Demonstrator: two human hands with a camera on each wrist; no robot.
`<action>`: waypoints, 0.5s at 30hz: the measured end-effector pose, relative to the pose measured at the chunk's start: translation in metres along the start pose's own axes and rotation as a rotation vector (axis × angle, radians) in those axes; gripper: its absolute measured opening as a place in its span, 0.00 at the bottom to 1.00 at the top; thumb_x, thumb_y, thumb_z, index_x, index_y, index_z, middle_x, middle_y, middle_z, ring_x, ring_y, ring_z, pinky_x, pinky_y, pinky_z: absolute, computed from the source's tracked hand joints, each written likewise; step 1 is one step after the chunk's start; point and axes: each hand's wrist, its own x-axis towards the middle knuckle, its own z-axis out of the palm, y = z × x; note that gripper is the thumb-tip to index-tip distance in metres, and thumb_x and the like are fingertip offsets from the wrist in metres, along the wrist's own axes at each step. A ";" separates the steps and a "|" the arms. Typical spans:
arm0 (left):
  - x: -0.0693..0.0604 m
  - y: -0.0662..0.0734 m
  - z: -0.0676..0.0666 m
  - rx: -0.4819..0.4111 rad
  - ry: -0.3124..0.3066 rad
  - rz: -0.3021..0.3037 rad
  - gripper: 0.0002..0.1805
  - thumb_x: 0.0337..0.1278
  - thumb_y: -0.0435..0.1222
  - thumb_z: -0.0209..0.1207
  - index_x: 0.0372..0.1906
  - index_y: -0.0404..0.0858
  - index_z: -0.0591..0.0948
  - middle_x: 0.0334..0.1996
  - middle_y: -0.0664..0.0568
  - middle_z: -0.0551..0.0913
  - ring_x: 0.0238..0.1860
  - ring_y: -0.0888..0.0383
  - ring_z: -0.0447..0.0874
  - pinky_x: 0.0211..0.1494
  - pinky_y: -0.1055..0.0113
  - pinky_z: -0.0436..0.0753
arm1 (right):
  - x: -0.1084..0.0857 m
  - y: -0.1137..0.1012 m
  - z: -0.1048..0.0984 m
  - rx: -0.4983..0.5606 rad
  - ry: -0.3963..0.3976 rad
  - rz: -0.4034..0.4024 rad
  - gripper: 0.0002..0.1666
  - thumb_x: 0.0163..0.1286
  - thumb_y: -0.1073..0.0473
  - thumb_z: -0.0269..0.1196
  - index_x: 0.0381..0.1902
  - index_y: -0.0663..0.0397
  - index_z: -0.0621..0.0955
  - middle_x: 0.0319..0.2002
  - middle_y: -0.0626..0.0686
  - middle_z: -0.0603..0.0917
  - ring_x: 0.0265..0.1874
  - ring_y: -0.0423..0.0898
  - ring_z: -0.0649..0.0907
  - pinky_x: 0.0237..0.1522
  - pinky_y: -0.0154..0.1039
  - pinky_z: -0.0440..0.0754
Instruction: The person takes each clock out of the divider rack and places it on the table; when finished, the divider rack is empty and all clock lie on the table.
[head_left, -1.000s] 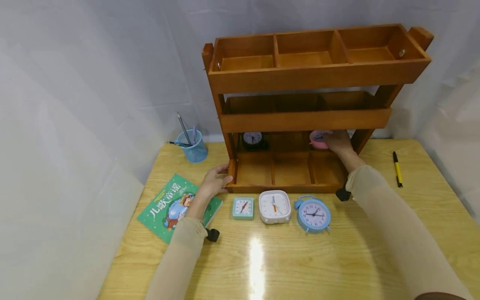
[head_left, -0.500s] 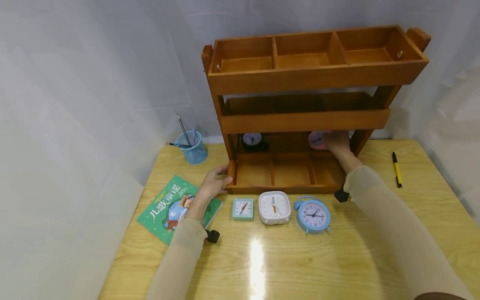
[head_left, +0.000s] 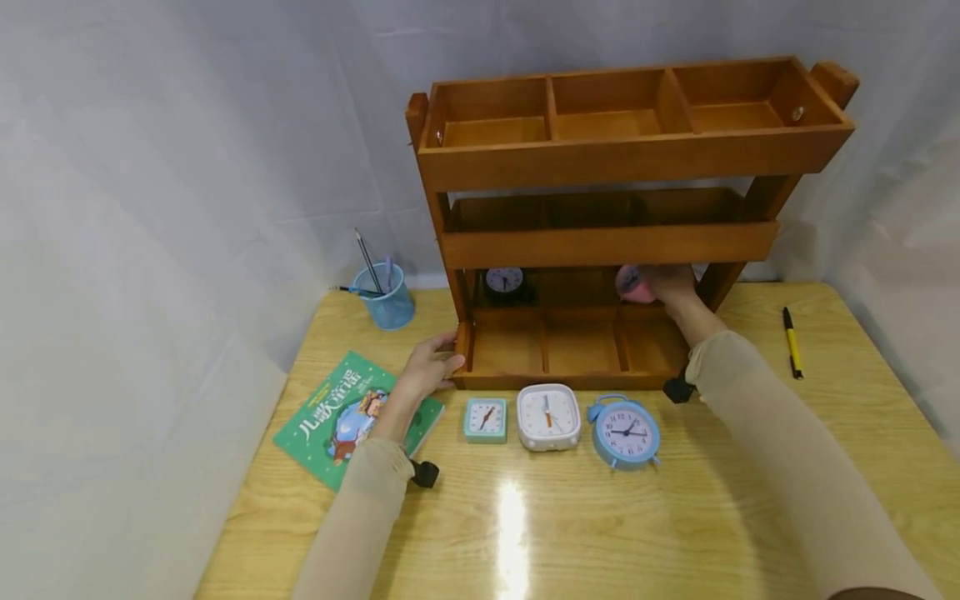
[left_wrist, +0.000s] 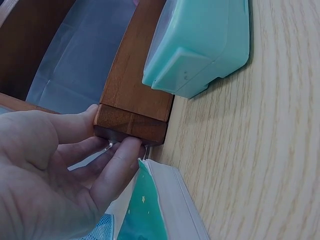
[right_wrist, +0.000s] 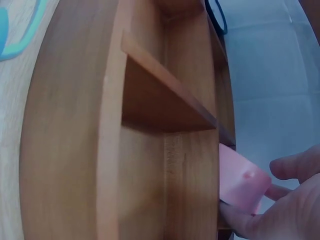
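Observation:
The brown wooden rack (head_left: 609, 247) has stacked trays split into compartments. At its lower left corner my left hand (head_left: 429, 365) grips the end of the bottom tray (left_wrist: 131, 122), thumb on one side and fingers on the other. Behind the bottom tray's right part, my right hand (head_left: 673, 287) holds a small pink clock (head_left: 634, 285). In the right wrist view the pink clock (right_wrist: 242, 181) is beside the tray's back board, fingers of the right hand (right_wrist: 287, 212) against it; its face is hidden there. A black clock (head_left: 505, 281) stands at the left behind the bottom tray.
In front of the rack are a mint clock (head_left: 486, 420), a white clock (head_left: 549, 417) and a blue clock (head_left: 626, 432). A green book (head_left: 345, 421) lies partly under the left forearm. A blue pen cup (head_left: 390, 304) stands at left, a yellow-black pen (head_left: 792, 343) at right.
The pink clock has turned in my right hand, its face now angled more to the left. The right hand has shifted slightly left. My left hand keeps its grip in the same place.

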 end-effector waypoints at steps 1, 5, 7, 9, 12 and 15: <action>0.000 0.000 0.000 0.001 0.000 0.000 0.33 0.80 0.31 0.54 0.83 0.37 0.60 0.78 0.34 0.67 0.74 0.35 0.73 0.70 0.38 0.80 | -0.001 -0.001 0.000 0.001 0.004 -0.002 0.35 0.76 0.61 0.54 0.78 0.68 0.66 0.77 0.69 0.68 0.77 0.65 0.66 0.80 0.55 0.65; 0.001 0.000 0.000 -0.002 0.000 0.003 0.33 0.80 0.31 0.54 0.83 0.37 0.60 0.78 0.34 0.67 0.74 0.35 0.73 0.70 0.39 0.81 | -0.002 -0.005 -0.001 -0.007 0.005 -0.004 0.35 0.75 0.60 0.54 0.77 0.69 0.67 0.76 0.69 0.69 0.77 0.63 0.67 0.81 0.53 0.65; 0.002 -0.001 0.001 -0.006 0.001 0.002 0.33 0.80 0.31 0.54 0.83 0.37 0.60 0.78 0.35 0.67 0.74 0.35 0.72 0.70 0.38 0.80 | -0.002 -0.005 -0.002 0.004 -0.008 0.000 0.35 0.75 0.60 0.55 0.76 0.68 0.67 0.76 0.68 0.70 0.74 0.62 0.69 0.76 0.48 0.70; 0.002 -0.001 0.001 -0.005 0.000 0.001 0.33 0.80 0.31 0.54 0.83 0.37 0.60 0.78 0.34 0.66 0.74 0.35 0.72 0.70 0.38 0.80 | -0.002 -0.004 -0.002 0.045 -0.028 0.009 0.35 0.73 0.60 0.56 0.75 0.68 0.69 0.69 0.66 0.75 0.63 0.55 0.79 0.64 0.39 0.80; 0.002 -0.002 0.002 -0.004 0.002 -0.003 0.33 0.80 0.31 0.54 0.83 0.37 0.60 0.78 0.35 0.66 0.75 0.35 0.72 0.70 0.38 0.80 | -0.003 -0.001 -0.004 0.145 -0.066 0.049 0.34 0.72 0.61 0.59 0.73 0.65 0.70 0.52 0.54 0.81 0.40 0.40 0.84 0.39 0.30 0.85; 0.002 -0.003 0.003 -0.009 0.007 -0.006 0.33 0.80 0.30 0.54 0.83 0.36 0.61 0.78 0.35 0.66 0.74 0.35 0.73 0.69 0.38 0.81 | -0.003 0.002 -0.004 0.213 -0.101 0.091 0.32 0.71 0.61 0.60 0.71 0.64 0.71 0.38 0.44 0.80 0.27 0.34 0.83 0.30 0.35 0.88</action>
